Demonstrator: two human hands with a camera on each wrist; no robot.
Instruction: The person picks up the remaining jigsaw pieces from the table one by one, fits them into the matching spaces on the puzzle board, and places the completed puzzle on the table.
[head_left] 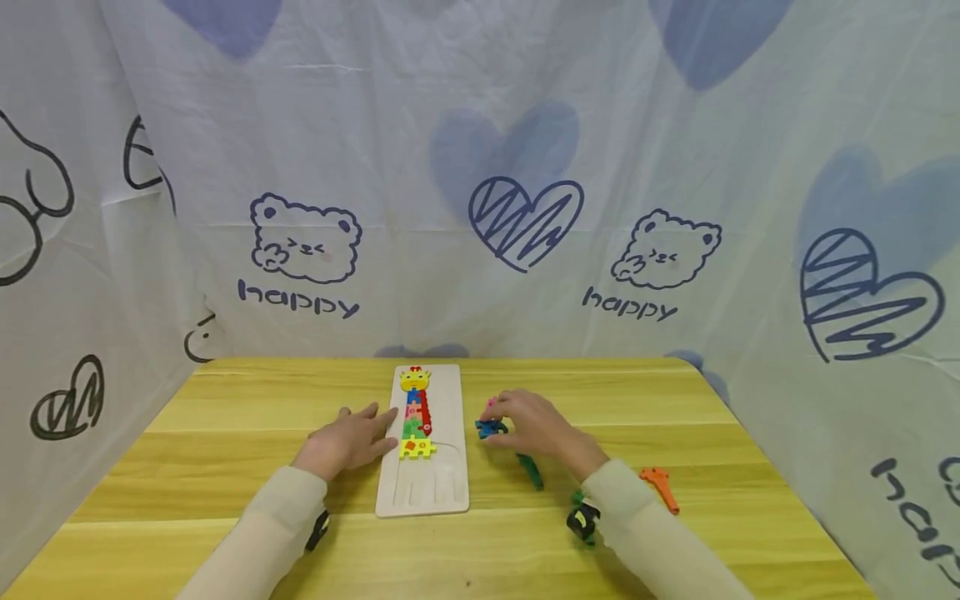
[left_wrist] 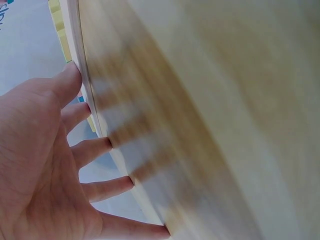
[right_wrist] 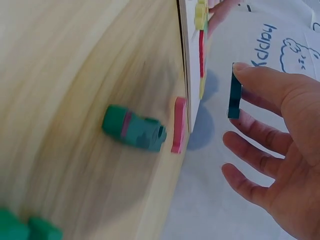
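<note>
The board (head_left: 450,417), its left edge touched by the spread left hand (head_left: 348,442), is parted by tabletop (head_left: 487,483) from the blue piece (head_left: 490,429) pinched by the right hand (head_left: 536,427).

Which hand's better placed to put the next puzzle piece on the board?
Right, likely: the right hand pinches a blue piece just right of the board. The left hand holds no piece and touches the board's left edge, so it looks better suited to steadying.
</note>
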